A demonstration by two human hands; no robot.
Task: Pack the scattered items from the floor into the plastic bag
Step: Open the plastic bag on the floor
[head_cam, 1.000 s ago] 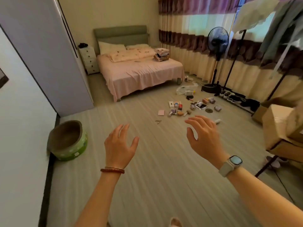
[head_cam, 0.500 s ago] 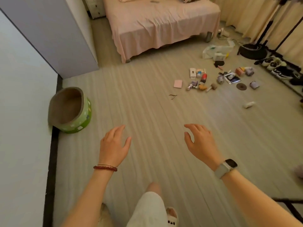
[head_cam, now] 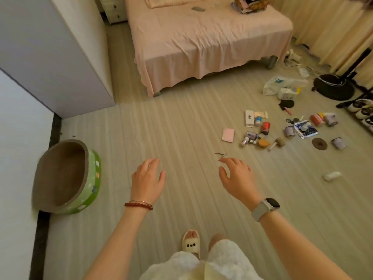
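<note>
A: Where does the crumpled white plastic bag (head_cam: pixel 276 85) lie?

B: On the pale striped floor (head_cam: pixel 181 122), far right, past the foot of the bed with the pink sheet (head_cam: pixel 201 43) and beside the round black fan base (head_cam: pixel 334 88). A small white box (head_cam: pixel 287 93) lies touching its near edge.

A: And the scattered items?

B: They lie in a loose cluster nearer than the bag: a flat pink square pad (head_cam: pixel 228 135), a red can (head_cam: pixel 265 127), a white rectangular box (head_cam: pixel 249 118), several small lilac cans, one (head_cam: pixel 339 142) at the right edge, and a dark round disc (head_cam: pixel 319 143). A white tube (head_cam: pixel 332 176) lies apart, nearer the person. A thin metal clip (head_cam: pixel 220 155) lies just beyond the right hand's fingertips.

A: The hands?

B: Both hang over the floor holding nothing. The left hand (head_cam: pixel 147 179), a red bead bracelet (head_cam: pixel 138 205) at its wrist, has its fingers relaxed and slightly spread. The right hand (head_cam: pixel 237 178), with a grey-strapped smartwatch (head_cam: pixel 264 208), has its fingers loosely curved and apart.

A: What else?

B: A green-rimmed round cardboard bowl (head_cam: pixel 66 176) leans against the left wall.
</note>
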